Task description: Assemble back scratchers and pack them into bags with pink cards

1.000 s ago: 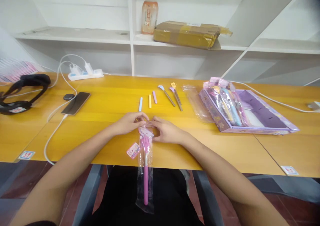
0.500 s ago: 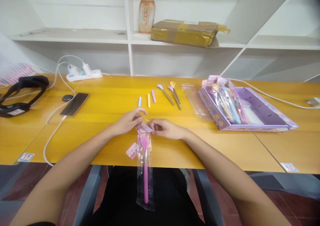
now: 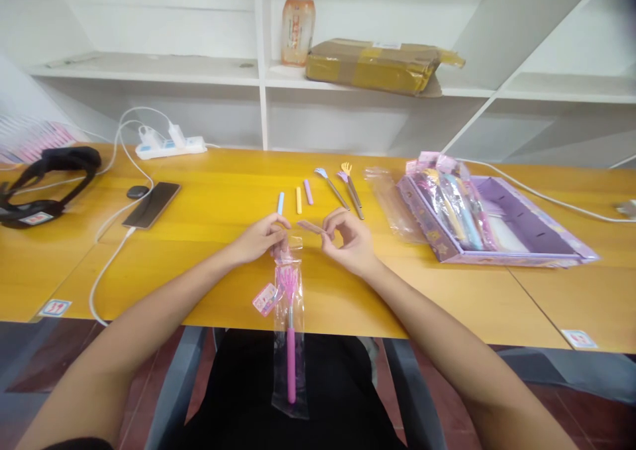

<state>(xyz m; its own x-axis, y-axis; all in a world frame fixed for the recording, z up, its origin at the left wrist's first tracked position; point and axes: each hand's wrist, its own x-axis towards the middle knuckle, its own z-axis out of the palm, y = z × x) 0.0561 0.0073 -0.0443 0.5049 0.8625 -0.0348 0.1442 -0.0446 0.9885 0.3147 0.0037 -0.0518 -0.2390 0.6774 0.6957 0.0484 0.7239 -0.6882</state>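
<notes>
My left hand (image 3: 264, 239) pinches the top of a clear plastic bag (image 3: 297, 304) that hangs over the table edge toward my lap. Inside it lies a pink back scratcher (image 3: 291, 357), its claw end up. A small pink printed card (image 3: 266, 299) rests beside the bag on the table. Between thumb and finger, my right hand (image 3: 350, 241) holds a small folded card (image 3: 310, 226), apart from the bag. Beyond my hands lie blue (image 3: 281, 203), yellow (image 3: 299, 200) and purple (image 3: 309, 192) handle sleeves, with blue (image 3: 332, 188) and other metal-stemmed scratcher heads (image 3: 352, 185).
A purple tray (image 3: 517, 259) with bagged scratchers stands at right, beside an empty clear bag (image 3: 392, 205). Leftward are a phone (image 3: 152, 205), cables, a power strip (image 3: 171, 146) and a black headset (image 3: 47, 185). The shelf behind holds a bottle (image 3: 298, 29) and a taped carton (image 3: 372, 65).
My right hand has moved up and right, away from the bag's top, with the folded card in its fingers. My left hand stays on the bag.
</notes>
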